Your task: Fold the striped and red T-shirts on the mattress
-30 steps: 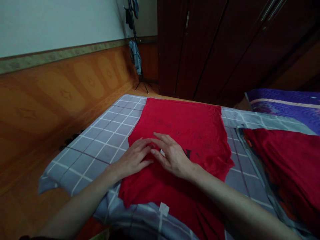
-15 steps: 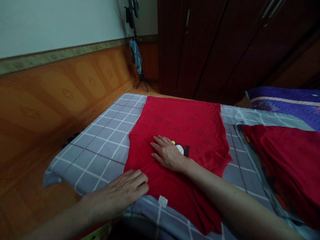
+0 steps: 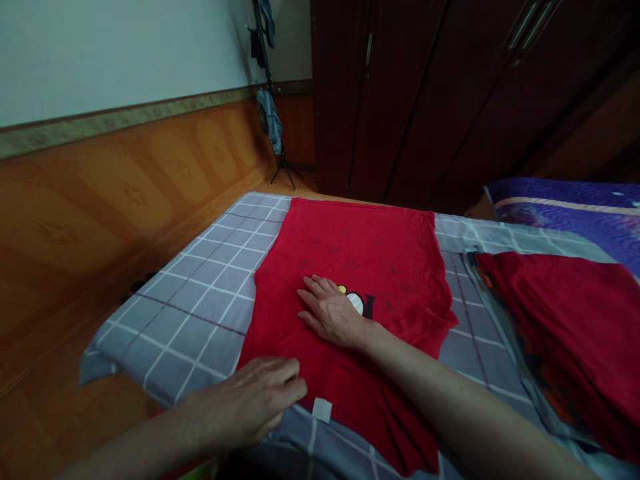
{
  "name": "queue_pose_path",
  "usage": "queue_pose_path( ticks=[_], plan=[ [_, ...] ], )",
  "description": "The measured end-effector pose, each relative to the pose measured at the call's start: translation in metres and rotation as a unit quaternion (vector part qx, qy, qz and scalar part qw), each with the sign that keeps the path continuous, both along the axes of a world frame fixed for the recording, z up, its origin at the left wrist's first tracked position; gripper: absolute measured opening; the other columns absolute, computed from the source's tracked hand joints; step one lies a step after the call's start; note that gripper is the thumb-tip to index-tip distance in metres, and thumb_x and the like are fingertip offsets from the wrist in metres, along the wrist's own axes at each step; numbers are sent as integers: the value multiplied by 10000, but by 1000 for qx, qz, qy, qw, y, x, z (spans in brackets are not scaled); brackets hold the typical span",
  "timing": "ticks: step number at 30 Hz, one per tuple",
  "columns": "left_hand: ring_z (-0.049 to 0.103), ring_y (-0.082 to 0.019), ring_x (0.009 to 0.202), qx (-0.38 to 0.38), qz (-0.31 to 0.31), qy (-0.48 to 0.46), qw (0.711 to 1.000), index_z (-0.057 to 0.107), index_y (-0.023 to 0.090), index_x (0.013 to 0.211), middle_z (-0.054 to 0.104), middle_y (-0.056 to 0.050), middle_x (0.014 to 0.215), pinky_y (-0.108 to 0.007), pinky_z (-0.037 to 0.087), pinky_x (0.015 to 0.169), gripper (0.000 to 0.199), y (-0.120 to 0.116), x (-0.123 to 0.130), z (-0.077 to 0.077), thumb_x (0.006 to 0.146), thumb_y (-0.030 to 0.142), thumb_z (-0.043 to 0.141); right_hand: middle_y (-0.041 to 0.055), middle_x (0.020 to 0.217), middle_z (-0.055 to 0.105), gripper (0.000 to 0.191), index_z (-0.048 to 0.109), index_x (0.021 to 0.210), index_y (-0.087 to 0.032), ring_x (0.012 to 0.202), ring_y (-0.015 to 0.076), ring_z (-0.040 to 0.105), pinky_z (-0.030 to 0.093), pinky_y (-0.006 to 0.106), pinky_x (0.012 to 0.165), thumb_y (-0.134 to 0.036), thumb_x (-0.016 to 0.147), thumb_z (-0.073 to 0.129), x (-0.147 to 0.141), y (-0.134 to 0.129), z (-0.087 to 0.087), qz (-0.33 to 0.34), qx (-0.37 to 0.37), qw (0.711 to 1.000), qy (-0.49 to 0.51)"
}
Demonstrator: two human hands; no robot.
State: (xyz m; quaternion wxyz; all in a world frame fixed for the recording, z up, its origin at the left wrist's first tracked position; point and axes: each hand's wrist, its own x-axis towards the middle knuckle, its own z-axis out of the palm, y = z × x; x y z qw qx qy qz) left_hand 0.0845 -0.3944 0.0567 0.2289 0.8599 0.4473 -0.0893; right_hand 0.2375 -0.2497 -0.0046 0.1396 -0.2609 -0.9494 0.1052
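A red shirt (image 3: 370, 247) with a dark, white and yellow print lies spread on the checked bed cover (image 3: 200, 293). My right hand (image 3: 333, 310) rests flat on the shirt beside the print, fingers spread. At the shirt's near left edge, my left hand (image 3: 267, 397) has its fingers curled together on the red cloth. A white tag (image 3: 323, 409) shows at the shirt's near edge, just right of my left hand.
A pile of folded clothes with a red one on top (image 3: 575, 307) lies at the right. Behind it is a purple cover (image 3: 575, 200). Dark wardrobes (image 3: 400, 100) and a coat stand (image 3: 270, 87) stand beyond the bed.
My left hand has shifted slightly right and down relative to the cloth, and its fingers are more bunched. My right hand stays flat on the shirt. The view has shifted slightly.
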Motion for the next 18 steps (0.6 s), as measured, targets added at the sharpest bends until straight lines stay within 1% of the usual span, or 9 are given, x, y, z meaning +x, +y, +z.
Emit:
queue_pose_path(
  ticks=[3, 5, 7, 9, 11, 13, 15, 18],
  plan=[
    [571, -159, 827, -28, -18, -29, 999, 537, 218, 893, 586, 0, 913, -260, 464, 745, 227, 10, -4, 1, 756, 43, 489, 183, 1386, 442, 454, 538, 1274, -103, 1286, 314, 377, 298, 454, 1067, -375, 920, 456, 1, 0, 0, 4, -2, 1000, 7],
    [585, -145, 806, -40, -24, -73, 996, 565, 223, 891, 604, 12, 863, -244, 464, 745, 187, 26, -9, 5, 794, 76, 500, 190, 1377, 451, 447, 543, 1266, -98, 1284, 313, 379, 300, 454, 1064, -366, 917, 463, 1, 0, 0, 5, -4, 1000, 10],
    [595, -137, 861, -14, 8, -133, 991, 589, 228, 940, 622, 7, 898, -242, 463, 801, 170, 48, -15, 7, 856, 125, 482, 199, 1371, 452, 442, 541, 1264, -91, 1278, 317, 383, 307, 460, 1057, -348, 909, 477, 1, 0, 1, 7, -4, 1000, 13],
    [571, -151, 1014, 50, 65, -180, 980, 581, 220, 1060, 616, -29, 1064, -276, 441, 914, 199, 74, -21, 4, 904, 194, 460, 207, 1352, 466, 432, 545, 1250, -84, 1266, 319, 395, 319, 464, 1046, -335, 905, 478, 1, 0, 1, 7, 0, 1000, 18],
    [460, -188, 1217, 119, 115, -184, 969, 498, 197, 1237, 512, -83, 1299, -351, 361, 1044, 322, 98, -25, -4, 927, 269, 445, 211, 1327, 483, 412, 573, 1201, -79, 1255, 317, 403, 323, 463, 1042, -347, 906, 471, 0, -1, 0, 8, 6, 1000, 23],
    [292, -224, 1353, 159, 132, -151, 967, 340, 166, 1384, 340, -128, 1459, -428, 259, 1116, 490, 116, -24, -16, 937, 348, 427, 214, 1311, 494, 408, 600, 1151, -76, 1250, 315, 406, 323, 457, 1043, -372, 907, 464, 0, 0, -3, 7, 13, 1000, 25],
    [153, -240, 1407, 188, 114, -123, 968, 195, 146, 1450, 202, -151, 1522, -476, 179, 1140, 601, 127, -18, -29, 947, 410, 389, 204, 1300, 507, 406, 596, 1163, -86, 1246, 310, 410, 315, 462, 1048, -366, 902, 462, 0, 1, -7, 12, 21, 999, 26],
    [44, -248, 1424, 232, 40, -125, 964, 28, 167, 1480, 88, -154, 1550, -514, 118, 1142, 702, 132, -4, -46, 944, 498, 339, 168, 1329, 500, 423, 538, 1264, -131, 1279, 297, 375, 264, 500, 1072, -327, 900, 446, 4, 6, -9, 65, 28, 997, 21]
  ],
)
